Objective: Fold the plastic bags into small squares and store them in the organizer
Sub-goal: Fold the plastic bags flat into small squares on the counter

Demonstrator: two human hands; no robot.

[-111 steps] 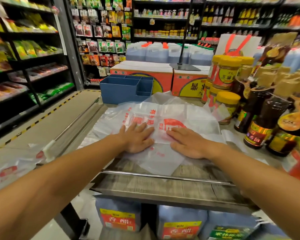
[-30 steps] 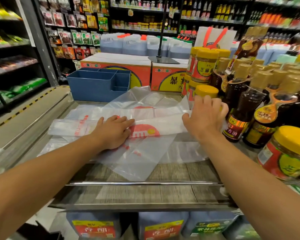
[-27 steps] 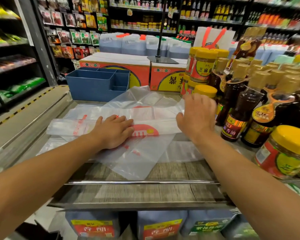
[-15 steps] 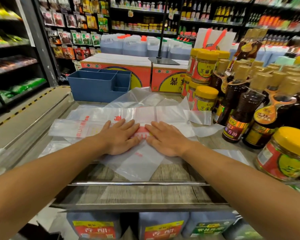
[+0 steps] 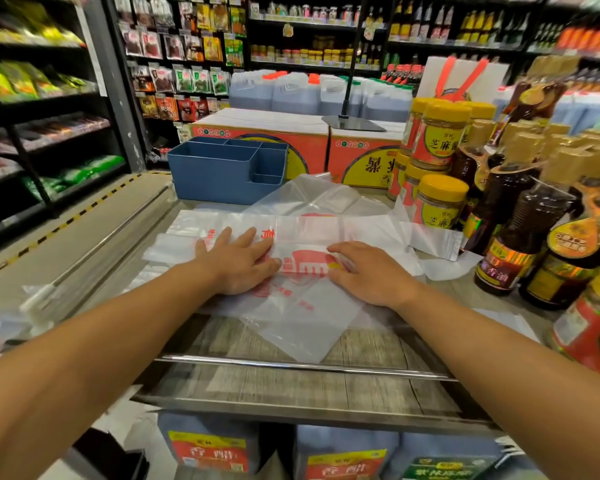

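Wood-grain shelf top (image 5: 284, 386) in a grocery aisle. Clear red-printed plastic bag (image 5: 326, 237), folded into a long strip, lies mid-shelf under flat, released left hand (image 5: 238, 263) and right hand (image 5: 369, 275). Blue organizer (image 5: 219, 178) stands at far edge.

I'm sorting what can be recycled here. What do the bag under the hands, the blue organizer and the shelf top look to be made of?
Bag: thin clear plastic film, glossy, red print; the shelf shows through it and it creases.
Organizer: probably moulded hard plastic, matte blue, with even walls and rounded corners.
Shelf top: wood-grain surface, possibly laminate, behind a shiny metal rail.
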